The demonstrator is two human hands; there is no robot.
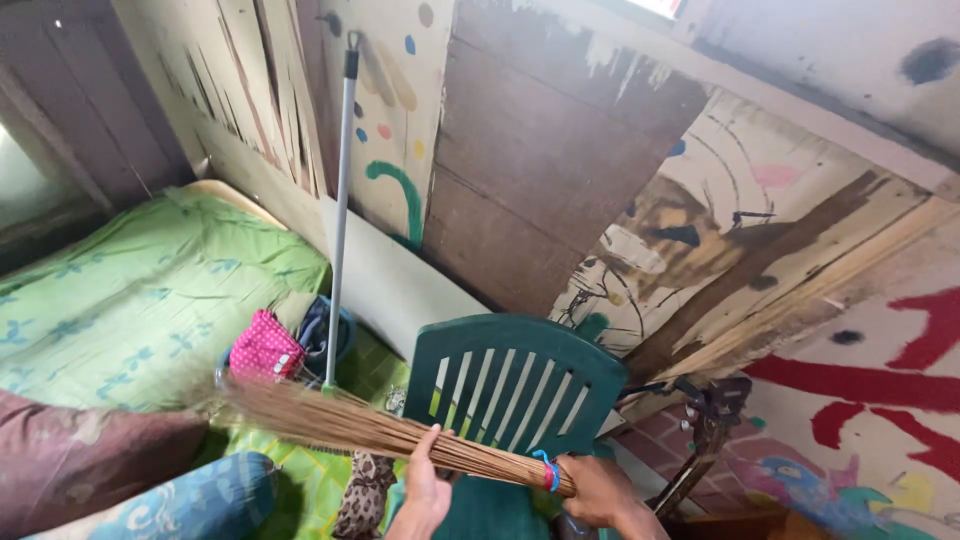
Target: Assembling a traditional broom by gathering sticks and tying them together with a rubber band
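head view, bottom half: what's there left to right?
Maroon cushion → pink dotted pouch → left hand on the stick broom → green plastic chair → right hand → dark metal stand.

Broom (340,425) of thin dry brown sticks, rough and stiff, matt, bound near the end with a blue plastic band (548,470). Chair (515,390) of dark green moulded plastic, smooth, slight sheen on the slats. Pole (340,210) of smooth grey metal with a dull shine. Sheet (130,290) on the bed of thin green printed cloth, soft, matt, creased. Pouch (264,348) of pink dotted cloth. Pillow (70,460) of dull maroon fabric. Wall (540,170) of bare brown wooden planks, rough and weathered; painted boards (860,380) beside them matt, chipped, peeling.
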